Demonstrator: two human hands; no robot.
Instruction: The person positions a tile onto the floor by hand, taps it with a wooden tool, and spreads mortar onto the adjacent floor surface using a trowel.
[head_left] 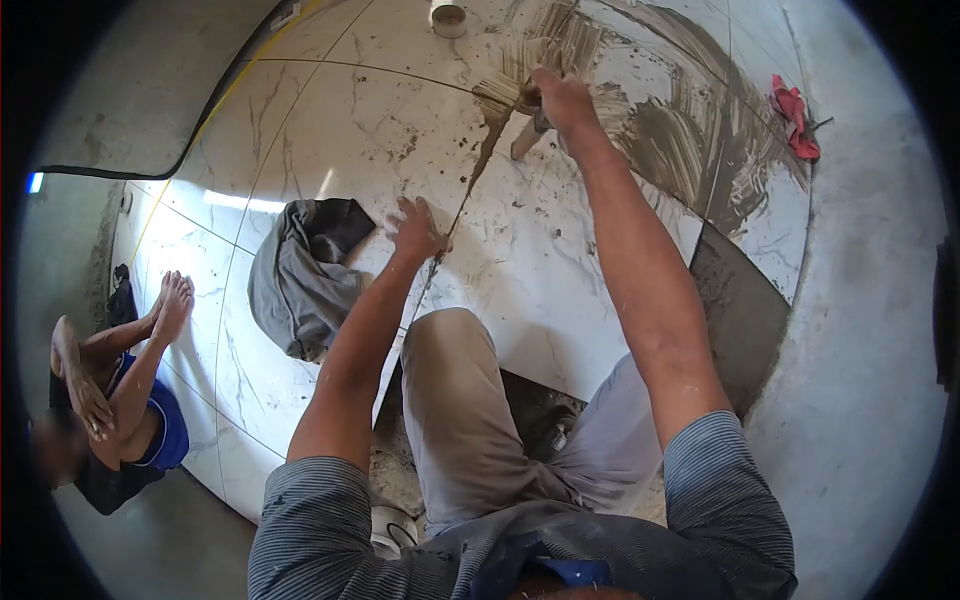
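My right hand point(562, 100) is stretched far forward and shut on a trowel point(528, 132) with a wooden handle, its blade in the grey mortar point(690, 130) smeared across the white marble floor tiles point(350, 120). My left hand point(415, 232) rests flat, fingers spread, on a tile beside a mortar-filled joint. I kneel over the tiles, one knee forward.
A grey cloth point(300, 270) lies crumpled on the tiles to the left. A red rag point(795, 118) sits at the far right edge. A small white cup point(448, 18) stands at the top. Another person point(120, 390) sits on the floor at left. Bare concrete surrounds the tiles.
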